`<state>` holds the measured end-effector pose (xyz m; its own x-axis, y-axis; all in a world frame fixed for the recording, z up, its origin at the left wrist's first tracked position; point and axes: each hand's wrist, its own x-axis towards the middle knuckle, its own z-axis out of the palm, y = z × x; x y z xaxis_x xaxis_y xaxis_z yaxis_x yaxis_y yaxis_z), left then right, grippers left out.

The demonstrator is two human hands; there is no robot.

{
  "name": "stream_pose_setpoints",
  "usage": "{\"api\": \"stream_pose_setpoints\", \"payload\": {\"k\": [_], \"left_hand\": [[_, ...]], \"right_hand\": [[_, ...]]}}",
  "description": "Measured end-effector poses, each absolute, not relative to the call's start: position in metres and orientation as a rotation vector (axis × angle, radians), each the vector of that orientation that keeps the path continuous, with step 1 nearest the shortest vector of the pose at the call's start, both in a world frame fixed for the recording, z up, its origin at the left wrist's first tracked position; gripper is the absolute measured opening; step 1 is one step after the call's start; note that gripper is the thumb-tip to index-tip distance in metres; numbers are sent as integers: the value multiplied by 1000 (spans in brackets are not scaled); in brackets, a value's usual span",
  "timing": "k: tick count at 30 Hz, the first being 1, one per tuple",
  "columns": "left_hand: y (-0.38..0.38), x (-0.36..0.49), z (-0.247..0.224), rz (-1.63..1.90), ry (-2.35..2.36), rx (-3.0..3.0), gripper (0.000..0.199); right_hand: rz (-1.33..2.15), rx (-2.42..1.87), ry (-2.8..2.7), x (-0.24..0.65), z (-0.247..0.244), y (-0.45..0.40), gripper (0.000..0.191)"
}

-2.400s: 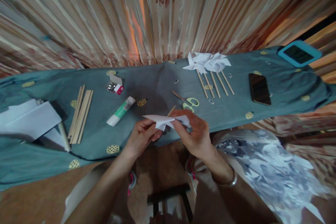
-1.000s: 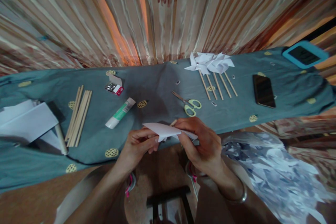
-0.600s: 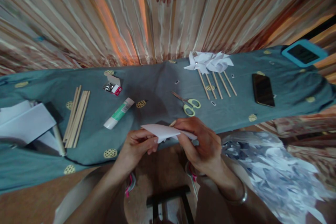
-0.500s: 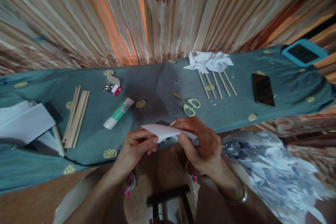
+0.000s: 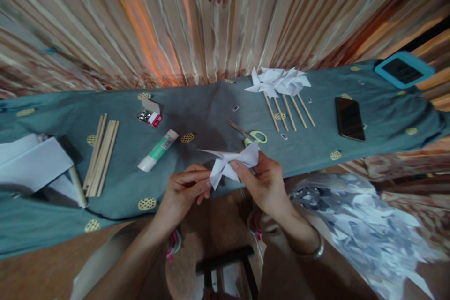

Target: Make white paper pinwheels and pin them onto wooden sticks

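Note:
A white paper pinwheel (image 5: pixel 225 165) is held between my two hands above the front edge of the table, its folded blades facing me. My right hand (image 5: pixel 269 183) grips it from the right, with the thumb pressed near its middle and the other fingers behind. At its lower left blade, my left hand (image 5: pixel 188 186) pinches with thumb and fingers closed. Whether a stick is behind the pinwheel is hidden. Just beyond it lie scissors (image 5: pixel 259 136) with green handles, partly covered by a blade.
Finished pinwheels on sticks (image 5: pixel 286 82) lie at the back right, near a phone (image 5: pixel 350 118) and a blue-framed device (image 5: pixel 404 70). Leftward are a glue stick (image 5: pixel 158 151), a small box of metal pins (image 5: pixel 150 115), wooden sticks (image 5: pixel 101 159) and paper sheets (image 5: pixel 35 164). A paper-filled bag (image 5: pixel 369 225) stands right.
The pinwheel has turned from nearly edge-on to show its front. My right hand has shifted slightly left, its thumb now on the pinwheel's middle. My left hand has barely moved.

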<state>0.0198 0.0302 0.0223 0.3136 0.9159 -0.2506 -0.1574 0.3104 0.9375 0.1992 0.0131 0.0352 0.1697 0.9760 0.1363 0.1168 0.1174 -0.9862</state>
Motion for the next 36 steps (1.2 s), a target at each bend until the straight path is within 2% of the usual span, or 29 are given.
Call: {"api": "stream_pose_setpoints", "payload": {"k": [6,19,28,36], "left_hand": [[30,28,13,896,1101,967,19],[16,27,2,998,1095,859,18],[-4,15,8,947,1081,643,37],[-25,10,4,822,1059,407,52]], "right_hand": [[1152,-1298,-1068,197,12,34,24],[1487,-1281,-823,192,-4,53,32],[1675,-1335,-1046,200,11,51,39],[1643,-1479,-1658,207,13,58,37]]}}
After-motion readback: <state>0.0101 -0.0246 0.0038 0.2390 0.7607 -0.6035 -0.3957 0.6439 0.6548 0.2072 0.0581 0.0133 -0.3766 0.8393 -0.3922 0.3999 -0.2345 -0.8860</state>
